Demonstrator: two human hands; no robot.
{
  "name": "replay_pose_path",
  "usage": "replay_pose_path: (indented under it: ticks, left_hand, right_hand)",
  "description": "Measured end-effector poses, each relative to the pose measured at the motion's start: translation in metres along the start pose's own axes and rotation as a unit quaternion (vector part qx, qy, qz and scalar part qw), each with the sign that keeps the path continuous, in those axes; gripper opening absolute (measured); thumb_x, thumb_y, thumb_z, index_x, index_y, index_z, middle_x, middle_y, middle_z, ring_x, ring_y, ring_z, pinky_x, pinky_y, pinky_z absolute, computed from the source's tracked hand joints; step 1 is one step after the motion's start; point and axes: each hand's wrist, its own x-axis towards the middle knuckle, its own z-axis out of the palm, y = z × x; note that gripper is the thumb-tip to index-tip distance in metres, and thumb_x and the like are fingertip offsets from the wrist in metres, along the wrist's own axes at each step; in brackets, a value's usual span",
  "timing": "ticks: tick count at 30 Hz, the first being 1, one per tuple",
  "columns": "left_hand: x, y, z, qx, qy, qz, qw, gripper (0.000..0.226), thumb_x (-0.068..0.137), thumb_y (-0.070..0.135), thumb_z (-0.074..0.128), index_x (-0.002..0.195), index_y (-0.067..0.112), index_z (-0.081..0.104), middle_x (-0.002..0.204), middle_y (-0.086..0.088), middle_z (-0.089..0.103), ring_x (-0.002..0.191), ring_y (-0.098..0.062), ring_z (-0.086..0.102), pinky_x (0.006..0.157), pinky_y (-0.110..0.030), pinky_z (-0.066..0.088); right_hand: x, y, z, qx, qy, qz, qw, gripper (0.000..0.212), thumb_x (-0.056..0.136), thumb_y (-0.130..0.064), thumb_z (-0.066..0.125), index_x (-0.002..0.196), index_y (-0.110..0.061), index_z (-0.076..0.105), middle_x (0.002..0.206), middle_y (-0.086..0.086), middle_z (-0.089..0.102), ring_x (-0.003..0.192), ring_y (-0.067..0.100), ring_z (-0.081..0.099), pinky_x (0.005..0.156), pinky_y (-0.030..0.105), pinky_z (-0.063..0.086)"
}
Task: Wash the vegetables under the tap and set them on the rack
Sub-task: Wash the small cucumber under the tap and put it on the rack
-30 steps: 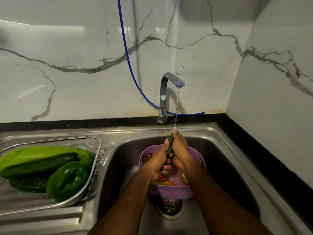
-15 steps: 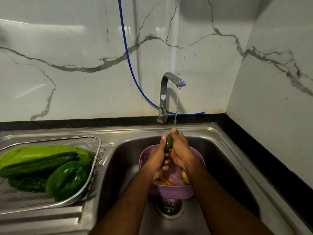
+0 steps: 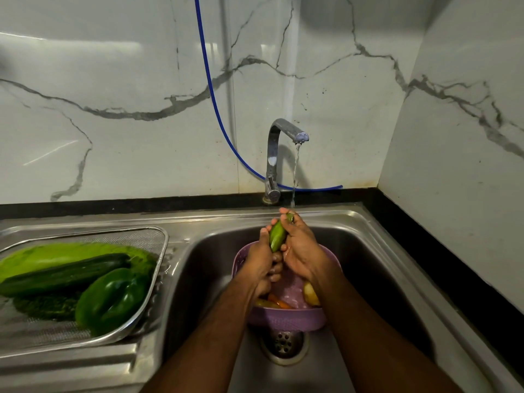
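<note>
Fingers [image 3: 265, 236] round small vegetable [image 3: 276, 236] — green, wet

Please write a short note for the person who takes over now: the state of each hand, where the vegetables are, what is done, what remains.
Left hand and right hand both hold a small green vegetable under the running tap, above the purple basket in the sink.
Done: a cucumber, a green pepper and other greens lie on the rack.
Left: finish this one, then wash what remains in the basket.
</note>
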Motion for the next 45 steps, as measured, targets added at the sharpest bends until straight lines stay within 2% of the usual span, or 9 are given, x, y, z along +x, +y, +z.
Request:
replay_pose_path:
  ticks: [3, 8, 14, 17, 21, 27, 31, 37, 45]
  left_hand:
    - [-0.001, -0.005, 0.004, 0.038, -0.016, 0.014, 0.999, 0.059, 0.103, 0.059, 0.028, 0.068, 0.018, 0.050, 0.052, 0.004, 0.036, 0.041, -0.007, 0.027, 0.038, -0.020, 0.018]
    - [0.000, -0.010, 0.013, 0.053, -0.068, 0.003, 0.996, 0.052, 0.102, 0.059, 0.032, 0.079, 0.018, 0.052, 0.057, 0.004, 0.039, 0.045, -0.007, 0.029, 0.038, -0.020, 0.020]
    - [0.004, -0.007, 0.004, -0.011, -0.024, 0.023, 0.999, 0.050, 0.104, 0.054, 0.032, 0.081, 0.015, 0.055, 0.058, 0.002, 0.038, 0.046, -0.007, 0.031, 0.038, -0.019, 0.024]
    - [0.001, -0.006, 0.003, 0.005, 0.001, 0.048, 0.999, 0.047, 0.107, 0.046, 0.032, 0.095, 0.012, 0.062, 0.062, -0.001, 0.053, 0.052, -0.010, 0.048, 0.044, -0.023, 0.038]
    - [0.008, -0.013, 0.005, 0.106, 0.026, 0.129, 0.986, 0.029, 0.106, 0.034, 0.039, 0.121, 0.016, 0.057, 0.107, -0.015, 0.070, 0.095, -0.028, 0.068, 0.078, -0.044, 0.058]
    - [-0.003, -0.016, 0.014, 0.143, -0.041, 0.174, 0.973, 0.026, 0.106, 0.023, 0.044, 0.130, 0.016, 0.051, 0.103, -0.004, 0.066, 0.079, -0.008, 0.062, 0.059, -0.014, 0.050]
    - [-0.002, -0.011, 0.011, 0.063, -0.041, 0.099, 0.992, 0.044, 0.106, 0.047, 0.034, 0.110, 0.016, 0.065, 0.076, -0.004, 0.069, 0.064, -0.011, 0.065, 0.058, -0.025, 0.055]
    - [-0.001, 0.000, 0.002, -0.040, -0.023, 0.016, 0.999, 0.058, 0.102, 0.061, 0.028, 0.075, 0.016, 0.055, 0.052, 0.004, 0.032, 0.039, -0.006, 0.022, 0.038, -0.021, 0.017]
    - [0.007, -0.010, -0.002, 0.013, 0.009, 0.086, 0.996, 0.038, 0.108, 0.034, 0.034, 0.111, 0.007, 0.060, 0.076, -0.008, 0.057, 0.060, -0.014, 0.052, 0.057, -0.031, 0.043]
  right_hand:
    - [0.002, 0.003, 0.007, -0.068, 0.121, -0.003, 0.990, 0.025, 0.108, -0.038, 0.049, 0.112, -0.020, 0.066, 0.090, 0.007, 0.069, 0.076, 0.017, 0.067, 0.073, 0.037, 0.060]
    - [0.006, -0.017, 0.001, 0.108, 0.155, 0.025, 0.982, 0.049, 0.106, -0.052, 0.045, 0.074, -0.015, 0.052, 0.060, 0.004, 0.050, 0.053, 0.016, 0.049, 0.057, 0.030, 0.049]
    - [0.003, -0.001, 0.001, -0.083, 0.035, 0.018, 0.996, 0.019, 0.108, -0.028, 0.049, 0.123, -0.025, 0.062, 0.114, 0.009, 0.071, 0.097, 0.023, 0.068, 0.099, 0.053, 0.055]
    - [0.003, 0.005, 0.006, -0.112, 0.022, -0.013, 0.993, 0.042, 0.106, -0.014, 0.053, 0.144, -0.032, 0.050, 0.126, 0.004, 0.064, 0.105, 0.018, 0.065, 0.075, 0.034, 0.059]
    - [0.002, 0.009, 0.008, -0.093, 0.069, -0.051, 0.992, 0.025, 0.110, -0.031, 0.044, 0.128, -0.020, 0.057, 0.100, 0.004, 0.066, 0.090, 0.016, 0.065, 0.079, 0.029, 0.057]
    - [0.007, -0.010, -0.001, 0.011, 0.107, -0.007, 0.994, 0.051, 0.104, -0.058, 0.042, 0.094, -0.012, 0.063, 0.065, 0.004, 0.060, 0.061, 0.020, 0.061, 0.066, 0.035, 0.056]
    - [0.006, -0.012, -0.007, 0.051, 0.041, -0.002, 0.998, 0.032, 0.108, -0.038, 0.048, 0.095, -0.013, 0.063, 0.079, 0.007, 0.063, 0.071, 0.019, 0.062, 0.073, 0.036, 0.057]
    - [0.005, -0.004, -0.012, 0.015, -0.089, 0.000, 0.996, 0.035, 0.107, -0.005, 0.045, 0.134, -0.024, 0.058, 0.125, 0.012, 0.067, 0.100, 0.024, 0.069, 0.091, 0.039, 0.058]
    - [0.012, -0.001, -0.005, -0.188, 0.075, -0.104, 0.974, 0.027, 0.101, -0.022, 0.063, 0.128, -0.024, 0.064, 0.117, 0.002, 0.068, 0.109, 0.024, 0.068, 0.089, 0.041, 0.061]
